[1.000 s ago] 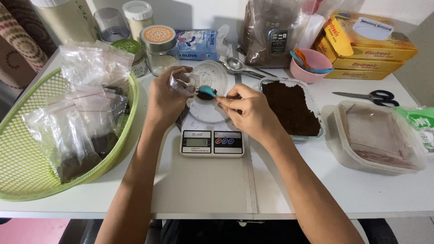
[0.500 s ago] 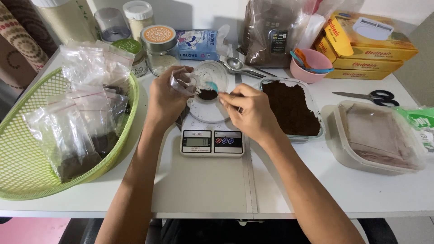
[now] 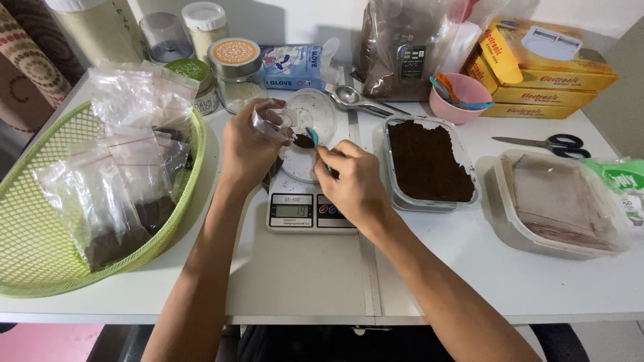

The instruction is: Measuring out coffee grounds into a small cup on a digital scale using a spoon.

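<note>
Head view: left of both hands, a green basket (image 3: 40,221) holds filled bags. Left hand (image 3: 251,144) pinches a small clear bag (image 3: 272,124) open above the scale (image 3: 305,204). Right hand (image 3: 352,184) grips a teal spoon (image 3: 312,136), apparently tipping dark powder into the bag. Further right sits a powder tub (image 3: 429,161).

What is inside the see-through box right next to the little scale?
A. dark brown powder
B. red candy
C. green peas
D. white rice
A. The clear box just to the right of the scale is filled with dark brown powder, the same colour as the bit on the small spoon that the right hand holds over the bag in the left hand.
</note>
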